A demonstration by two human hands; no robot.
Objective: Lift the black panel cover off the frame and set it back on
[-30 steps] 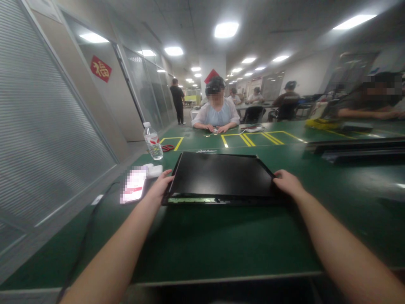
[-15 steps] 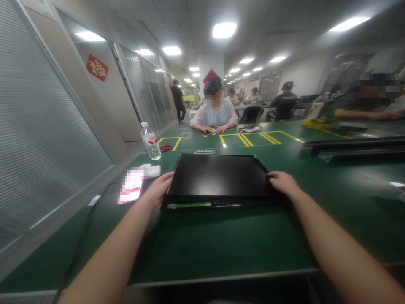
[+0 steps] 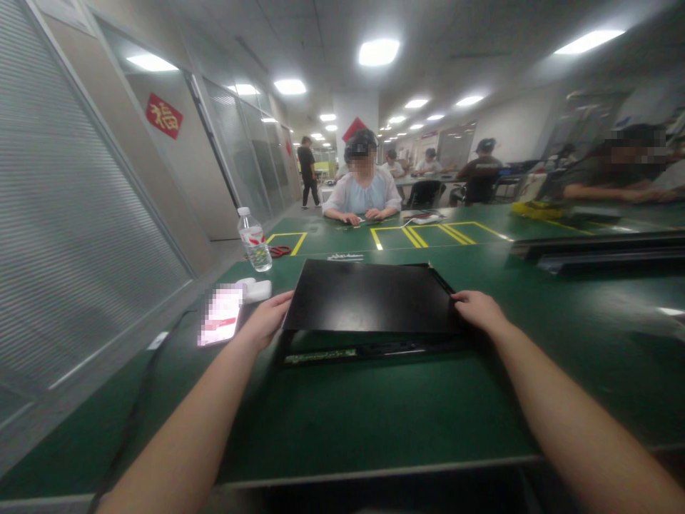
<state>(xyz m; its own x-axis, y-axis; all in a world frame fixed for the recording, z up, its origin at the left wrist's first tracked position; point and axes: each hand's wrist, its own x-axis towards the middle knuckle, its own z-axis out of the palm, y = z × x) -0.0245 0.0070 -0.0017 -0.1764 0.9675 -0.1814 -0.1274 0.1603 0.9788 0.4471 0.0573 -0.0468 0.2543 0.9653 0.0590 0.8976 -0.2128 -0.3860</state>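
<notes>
A glossy black flat panel, like a display screen, lies tilted over a black frame on the green table. Along the frame's front bar runs a narrow green circuit-board strip. A gap shows between the panel's front edge and that bar. My left hand is closed on the panel's left edge, its fingers partly out of sight. At the right edge, my right hand pinches the panel between thumb and fingers; whether it also grips the frame, I cannot tell.
Left of the panel are a lit phone, a white case and a water bottle. Red-handled scissors lie behind them. Long black bars rest at the right. A person sits across the table.
The gap at the panel's front has widened, and the frame's front bar now sits lower and nearer to me. Both hands stay nearly in place.
</notes>
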